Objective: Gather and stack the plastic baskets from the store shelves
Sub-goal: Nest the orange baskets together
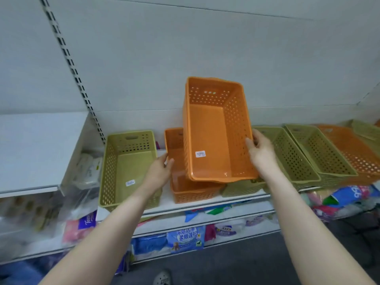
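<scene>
Ideally, the raised orange basket [207, 140] should go down squarely, walls aligned, into the lower orange basket [191, 194] so the two nest without snagging. It hangs tilted, mouth toward the camera, just above that one on the white shelf [205, 203]. The right grip [261, 151] clasps its right wall, arm stretched forward. The left grip [161, 169] meets the lower basket's left rim; whether it pinches, I cannot tell.

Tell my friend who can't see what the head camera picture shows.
A person's right hand holds a tilted orange basket above a second orange basket, which the left hand grips, on a white store shelf. Green baskets sit on both sides.
</scene>
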Tool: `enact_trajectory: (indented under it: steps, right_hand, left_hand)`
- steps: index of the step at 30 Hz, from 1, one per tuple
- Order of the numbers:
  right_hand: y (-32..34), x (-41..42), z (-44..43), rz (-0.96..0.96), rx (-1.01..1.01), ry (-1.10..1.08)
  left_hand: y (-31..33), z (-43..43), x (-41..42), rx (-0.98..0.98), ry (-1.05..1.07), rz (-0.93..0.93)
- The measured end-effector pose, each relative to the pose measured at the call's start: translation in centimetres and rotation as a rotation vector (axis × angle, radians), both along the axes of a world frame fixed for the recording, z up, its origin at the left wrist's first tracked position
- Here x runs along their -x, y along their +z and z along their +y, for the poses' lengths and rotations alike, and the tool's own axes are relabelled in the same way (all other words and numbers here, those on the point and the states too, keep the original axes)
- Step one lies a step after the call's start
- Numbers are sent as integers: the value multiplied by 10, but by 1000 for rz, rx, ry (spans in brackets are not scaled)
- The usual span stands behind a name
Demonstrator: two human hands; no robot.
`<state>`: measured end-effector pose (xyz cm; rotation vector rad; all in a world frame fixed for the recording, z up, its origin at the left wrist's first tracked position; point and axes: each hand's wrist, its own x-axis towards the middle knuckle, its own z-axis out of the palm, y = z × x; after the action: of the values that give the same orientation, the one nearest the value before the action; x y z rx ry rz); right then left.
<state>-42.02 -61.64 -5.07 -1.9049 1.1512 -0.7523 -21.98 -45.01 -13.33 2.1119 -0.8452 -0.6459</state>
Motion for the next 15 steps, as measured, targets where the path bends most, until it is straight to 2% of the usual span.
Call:
enact_trajectory:
  steps: [9,15]
  right_hand:
    - [-6,-59,-20,260,54,108]
    - [-29,-77,-24,406,-135,116]
  left_hand:
    - [-2,-13,-25,140,108,566]
    - [-7,-14,-42,103,85,662]
